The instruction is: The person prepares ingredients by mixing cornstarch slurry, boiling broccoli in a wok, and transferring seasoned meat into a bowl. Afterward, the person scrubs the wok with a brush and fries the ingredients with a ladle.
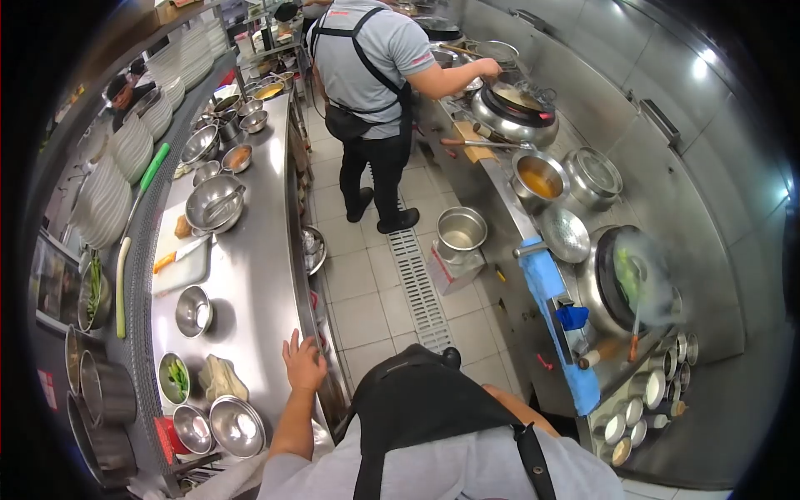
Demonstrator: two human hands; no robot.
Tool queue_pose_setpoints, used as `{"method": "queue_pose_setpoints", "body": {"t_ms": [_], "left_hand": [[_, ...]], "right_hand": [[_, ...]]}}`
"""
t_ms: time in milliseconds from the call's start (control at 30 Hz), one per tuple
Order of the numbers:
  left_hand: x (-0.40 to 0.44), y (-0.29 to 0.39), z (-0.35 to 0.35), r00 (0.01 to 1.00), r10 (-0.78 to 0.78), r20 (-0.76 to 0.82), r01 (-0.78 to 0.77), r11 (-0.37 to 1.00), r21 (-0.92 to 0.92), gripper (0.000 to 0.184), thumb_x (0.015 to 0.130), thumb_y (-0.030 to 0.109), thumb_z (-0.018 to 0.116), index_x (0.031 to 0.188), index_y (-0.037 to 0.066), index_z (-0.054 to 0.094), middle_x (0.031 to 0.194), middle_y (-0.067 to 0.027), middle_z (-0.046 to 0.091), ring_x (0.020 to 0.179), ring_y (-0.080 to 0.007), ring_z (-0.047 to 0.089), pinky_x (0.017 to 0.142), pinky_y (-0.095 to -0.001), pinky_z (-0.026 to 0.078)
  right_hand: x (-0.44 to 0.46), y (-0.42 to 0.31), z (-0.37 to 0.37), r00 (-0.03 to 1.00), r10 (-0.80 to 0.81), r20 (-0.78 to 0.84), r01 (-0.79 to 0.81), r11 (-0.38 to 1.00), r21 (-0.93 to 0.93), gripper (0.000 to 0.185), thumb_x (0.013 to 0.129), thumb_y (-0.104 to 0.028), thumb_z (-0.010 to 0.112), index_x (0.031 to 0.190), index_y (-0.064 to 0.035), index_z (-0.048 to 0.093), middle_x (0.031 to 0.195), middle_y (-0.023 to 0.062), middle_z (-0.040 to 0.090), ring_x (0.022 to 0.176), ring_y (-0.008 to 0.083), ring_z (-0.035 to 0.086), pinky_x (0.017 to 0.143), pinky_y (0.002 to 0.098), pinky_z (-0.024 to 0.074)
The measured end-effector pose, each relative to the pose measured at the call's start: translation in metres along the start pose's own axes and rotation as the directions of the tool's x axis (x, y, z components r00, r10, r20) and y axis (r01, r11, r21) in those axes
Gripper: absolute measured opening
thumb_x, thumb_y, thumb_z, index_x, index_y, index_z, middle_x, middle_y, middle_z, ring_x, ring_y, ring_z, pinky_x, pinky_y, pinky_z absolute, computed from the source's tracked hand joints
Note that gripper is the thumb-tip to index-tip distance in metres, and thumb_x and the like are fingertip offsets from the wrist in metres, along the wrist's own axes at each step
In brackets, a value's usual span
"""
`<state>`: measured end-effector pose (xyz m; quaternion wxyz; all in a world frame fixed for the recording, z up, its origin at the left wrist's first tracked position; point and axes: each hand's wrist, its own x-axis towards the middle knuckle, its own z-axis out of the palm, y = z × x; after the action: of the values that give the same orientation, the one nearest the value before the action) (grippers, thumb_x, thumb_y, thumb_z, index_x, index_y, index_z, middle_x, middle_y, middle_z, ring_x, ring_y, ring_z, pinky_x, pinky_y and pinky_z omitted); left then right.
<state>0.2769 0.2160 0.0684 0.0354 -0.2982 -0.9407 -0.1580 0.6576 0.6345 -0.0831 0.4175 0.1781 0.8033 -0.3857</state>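
Observation:
My left hand (304, 362) hangs at the edge of the steel counter (268, 275), fingers apart and nothing in them. Nearest to it on the counter are a steel bowl (194, 311), a crumpled cloth (223, 379) and stacked steel bowls (237, 426). Only part of my right arm shows beside my apron (425, 400); my right hand is out of sight. On the right, a steaming wok (627, 279) holds green vegetables, with a wooden-handled utensil (636, 333) resting in it.
A co-worker (360, 75) stands ahead at another wok (515, 104). A steel pot (462, 230) stands in the aisle beside the floor drain (417, 287). A knife (179, 255) lies on the cutting board (183, 268). Blue cloths (546, 275) drape the stove edge.

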Motion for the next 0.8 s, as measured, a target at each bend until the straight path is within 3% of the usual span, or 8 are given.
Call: {"method": "queue_pose_setpoints", "body": {"t_ms": [100,200,267,400,467,567,700,800], "left_hand": [[0.0,-0.003,0.003,1.0,0.017,0.007,-0.017,1.0,0.0,0.022,0.077,0.021,0.071,0.095,0.01,0.075,0.135,-0.0032,0.063,0.152,-0.0327,0.032,0.126,-0.0597,0.018],[0.0,0.001,-0.002,0.998,0.054,0.009,-0.054,0.998,0.01,0.024,0.076,0.021,0.072,0.097,0.01,0.076,0.133,-0.0032,0.064,0.152,-0.0349,0.031,0.125,-0.0625,0.017],[0.001,0.005,-0.009,0.998,0.063,0.025,-0.063,0.998,0.008,0.026,0.076,0.023,0.072,0.098,0.009,0.076,0.131,-0.0038,0.064,0.152,-0.0365,0.031,0.125,-0.0642,0.016],[0.002,0.0,-0.005,0.997,0.067,0.049,-0.067,0.998,-0.002,0.034,0.076,0.029,0.072,0.102,0.008,0.077,0.129,-0.0054,0.065,0.152,-0.04,0.03,0.123,-0.0676,0.014],[0.001,-0.003,-0.007,0.998,0.019,0.063,-0.019,1.0,-0.004,0.038,0.077,0.033,0.072,0.106,0.008,0.077,0.13,-0.0067,0.065,0.152,-0.0401,0.029,0.124,-0.0677,0.012],[0.004,-0.002,-0.011,0.995,0.043,0.088,-0.045,0.999,0.02,0.049,0.074,0.031,0.077,0.118,0.01,0.071,0.137,-0.006,0.061,0.152,-0.0389,0.031,0.123,-0.0667,0.015],[0.007,-0.009,-0.006,0.998,-0.046,-0.037,0.042,0.994,-0.105,0.064,0.075,0.029,0.076,0.133,0.009,0.058,0.154,-0.0131,0.047,0.147,-0.0355,0.037,0.122,-0.0572,0.024],[0.026,-0.015,-0.006,0.969,-0.198,-0.147,0.151,0.948,-0.279,0.064,0.075,0.026,0.076,0.133,0.007,0.057,0.155,-0.0172,0.046,0.142,-0.0373,0.043,0.117,-0.0538,0.031]], "right_hand": [[-0.001,-0.008,-0.008,0.998,0.033,-0.05,-0.031,0.999,0.039,0.058,0.084,-0.055,0.07,0.114,-0.0061,0.075,0.109,0.0216,0.075,0.094,0.0289,0.074,0.081,0.0389,0.0564],[-0.001,-0.016,-0.018,0.978,0.06,0.198,-0.055,0.998,-0.032,0.064,0.086,-0.059,0.067,0.117,-0.0034,0.074,0.11,0.0223,0.075,0.097,0.0303,0.073,0.084,0.0399,0.0568],[0.002,-0.019,-0.024,1.0,0.02,-0.024,-0.021,0.999,-0.025,0.066,0.089,-0.059,0.066,0.116,0.0009,0.074,0.109,0.0215,0.076,0.097,0.029,0.073,0.085,0.041,0.0572],[0.032,0.006,-0.03,0.993,-0.025,-0.113,0.024,1.0,-0.005,0.067,0.09,-0.059,0.067,0.116,0.0017,0.074,0.109,0.0197,0.076,0.095,0.0247,0.073,0.085,0.0403,0.0569],[0.034,-0.003,-0.034,0.971,0.104,-0.215,-0.005,0.909,0.417,0.062,0.09,-0.055,0.069,0.118,-0.0002,0.075,0.108,0.0184,0.077,0.095,0.024,0.073,0.087,0.0399,0.0563],[0.09,0.017,-0.035,0.969,0.213,-0.122,-0.174,0.946,0.272,0.06,0.088,-0.051,0.072,0.12,0.0006,0.073,0.106,0.0179,0.078,0.097,0.0254,0.073,0.088,0.0391,0.0558],[0.089,-0.045,-0.093,0.984,0.082,-0.16,-0.031,0.955,0.296,0.048,0.09,-0.04,0.073,0.115,0.0006,0.075,0.094,0.0146,0.078,0.089,0.0237,0.073,0.08,0.0391,0.0575],[0.108,-0.136,-0.157,0.974,0.199,-0.111,-0.128,0.881,0.455,0.03,0.096,-0.03,0.069,0.111,-0.0038,0.074,0.094,0.0094,0.075,0.084,0.0198,0.072,0.076,0.0387,0.0589]]}}
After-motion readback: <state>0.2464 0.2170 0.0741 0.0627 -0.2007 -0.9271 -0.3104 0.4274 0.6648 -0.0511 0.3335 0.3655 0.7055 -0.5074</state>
